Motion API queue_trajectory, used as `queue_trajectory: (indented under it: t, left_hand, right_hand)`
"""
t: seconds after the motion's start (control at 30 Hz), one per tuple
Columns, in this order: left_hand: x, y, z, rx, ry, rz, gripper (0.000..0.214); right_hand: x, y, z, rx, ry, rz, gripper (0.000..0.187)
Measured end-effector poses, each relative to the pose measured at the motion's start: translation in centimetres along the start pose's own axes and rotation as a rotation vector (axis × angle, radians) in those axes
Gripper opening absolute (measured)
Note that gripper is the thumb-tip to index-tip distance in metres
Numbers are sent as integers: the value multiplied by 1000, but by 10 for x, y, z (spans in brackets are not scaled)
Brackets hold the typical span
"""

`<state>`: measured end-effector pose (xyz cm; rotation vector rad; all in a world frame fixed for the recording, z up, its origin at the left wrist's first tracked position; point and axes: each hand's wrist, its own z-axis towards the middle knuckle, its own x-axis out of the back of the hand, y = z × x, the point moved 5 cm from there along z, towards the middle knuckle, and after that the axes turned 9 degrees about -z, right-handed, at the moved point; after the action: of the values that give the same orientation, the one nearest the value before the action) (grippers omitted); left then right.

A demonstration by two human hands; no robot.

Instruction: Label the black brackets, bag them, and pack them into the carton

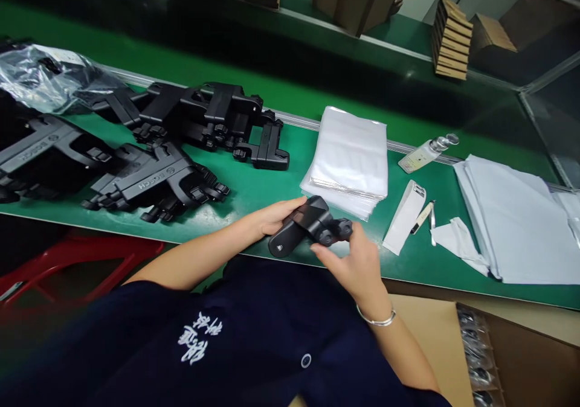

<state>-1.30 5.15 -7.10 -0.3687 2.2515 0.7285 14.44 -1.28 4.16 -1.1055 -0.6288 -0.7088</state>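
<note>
A black plastic clamp bracket (312, 217) with a rounded flat end and small ridged knobs is held above the front edge of the green bench (254, 192). My left hand (277, 215) grips its left side, the fingers partly hidden behind it. On the other side, my right hand (356, 262) has thumb and fingers closed around the knob end. A stack of clear plastic bags (351, 150) lies just beyond the bracket. To the left, several similar black brackets (156, 180) lie in a group, some marked BOSCH.
On the right are a small white bottle (421, 155), a white paper strip (405, 217), a cutter knife (422, 217) and white sheets (521, 220). A filled plastic bag (49, 78) sits far left. Below stand a red stool (86, 262) and an open carton (426, 325) with bagged parts.
</note>
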Motion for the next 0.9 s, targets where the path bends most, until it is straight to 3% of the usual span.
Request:
queue_trajectory:
  t: [0.13, 0.23, 0.33, 0.43, 0.5, 0.57, 0.63, 0.73, 0.8, 0.87, 0.9]
  left_hand:
    - [1, -9, 16, 78, 56, -16, 43]
    - [-2, -5, 15, 24, 48, 82, 53]
    - [0, 17, 3, -224, 115, 356, 65]
    - [3, 41, -9, -519, 210, 790, 71]
    - [7, 48, -11, -590, 285, 1046, 71]
    - [11, 49, -9, -591, 372, 1222, 70]
    - [8, 50, -12, -632, 467, 1383, 69]
    - [-21, 52, -30, -903, 552, 1594, 65]
    - [-52, 48, -40, -1080, 480, 1615, 54]
    - [-82, 42, -39, -1098, 349, 1537, 41]
    - [-97, 38, -32, -1043, 277, 1478, 37]
  right_hand:
    - [-2, -15, -3, 117, 23, -152, 50]
    - [6, 8, -2, 96, -114, -83, 56]
    - [33, 74, 6, -87, -170, 34, 56]
    - [78, 169, 10, -478, 81, -123, 43]
    - [92, 218, 12, -628, 97, -222, 41]
    - [92, 246, 18, -684, 71, -235, 40]
    - [85, 258, 27, -701, 72, -213, 39]
    - [72, 260, 40, -705, 103, -174, 42]
    - [66, 256, 45, -679, 127, -117, 41]
    - [63, 249, 43, -629, 135, -43, 38]
    - [61, 243, 39, -592, 133, 7, 37]
